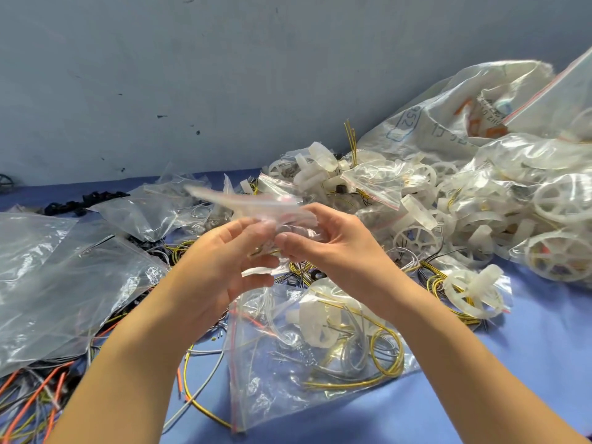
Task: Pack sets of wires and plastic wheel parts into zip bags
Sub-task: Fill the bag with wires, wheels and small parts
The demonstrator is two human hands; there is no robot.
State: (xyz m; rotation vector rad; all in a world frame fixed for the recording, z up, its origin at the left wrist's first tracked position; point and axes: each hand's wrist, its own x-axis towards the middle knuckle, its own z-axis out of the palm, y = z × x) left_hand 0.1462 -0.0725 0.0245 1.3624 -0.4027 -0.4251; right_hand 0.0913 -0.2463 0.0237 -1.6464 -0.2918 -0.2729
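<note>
The left hand and right hand each pinched a small zip bag with curled fingers, its red-striped mouth rising just beyond the fingertips. Directly below the fingers lay a filled zip bag of wires and a wheel part. A heap of packed bags stood right of them and loose wires left, so much packing apparently was outstanding. Blur hid the held bag's contents and seal.
</note>
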